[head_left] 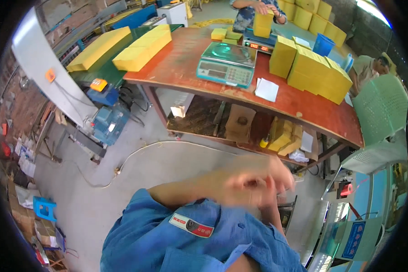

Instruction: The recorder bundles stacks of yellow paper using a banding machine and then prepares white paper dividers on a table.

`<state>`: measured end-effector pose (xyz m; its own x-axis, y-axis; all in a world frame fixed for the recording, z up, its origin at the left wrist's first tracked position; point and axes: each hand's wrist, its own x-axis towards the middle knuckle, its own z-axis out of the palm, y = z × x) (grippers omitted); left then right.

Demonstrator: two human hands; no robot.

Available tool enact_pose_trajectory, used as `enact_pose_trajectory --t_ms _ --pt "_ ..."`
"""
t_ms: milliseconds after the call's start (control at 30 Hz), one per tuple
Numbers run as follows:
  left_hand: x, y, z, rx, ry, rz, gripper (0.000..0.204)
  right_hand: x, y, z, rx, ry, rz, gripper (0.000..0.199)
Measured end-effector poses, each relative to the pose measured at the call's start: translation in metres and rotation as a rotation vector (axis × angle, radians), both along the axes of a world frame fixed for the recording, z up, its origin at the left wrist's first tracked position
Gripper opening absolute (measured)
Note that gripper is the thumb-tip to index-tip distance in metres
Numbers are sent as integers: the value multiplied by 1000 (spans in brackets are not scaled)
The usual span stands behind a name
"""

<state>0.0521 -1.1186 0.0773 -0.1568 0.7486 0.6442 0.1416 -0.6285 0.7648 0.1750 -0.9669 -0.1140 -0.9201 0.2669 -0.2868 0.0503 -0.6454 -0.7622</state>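
My two hands meet in front of my chest, both smeared by motion. My left hand [242,186] is at the end of a bare forearm that reaches across from the left. My right hand [279,177] overlaps it on the right side. The blur hides the fingers, and nothing held can be made out. Beyond the hands stands a red-topped table [177,59]. On it sit a teal digital scale [226,65], a white sheet of paper [267,89] and stacks of yellow paper blocks [308,70].
Yellow blocks [143,47] lie by a green conveyor at the left. Across the table a co-worker's hands [260,7] rest on blocks on a second scale [260,43]. A green plastic chair [381,104] stands right. A pale hose [167,143] crosses the floor near a blue motor [109,124].
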Motion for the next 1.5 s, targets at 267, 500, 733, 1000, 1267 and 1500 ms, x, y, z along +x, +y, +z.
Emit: enact_pose_trajectory --t_ms 267,500,733,1000,1267,1500 --pt "-235 167 -150 -589 -375 332 18 -156 108 -6 48 36 -249 35" --pt "-321 305 -215 -672 -185 597 17 -268 242 -8 257 -75 -461 41" --pt "-342 324 -234 -839 -418 681 16 -333 311 -22 172 -139 -216 44" --pt "-345 329 -216 -924 -563 601 22 -362 328 -28 -86 -129 25 44" --pt "-354 330 -213 -1000 -558 550 22 -344 320 -31 553 -157 -252 37" --pt "-357 328 -216 -1008 -562 455 24 -353 299 -24 130 -139 -429 38"
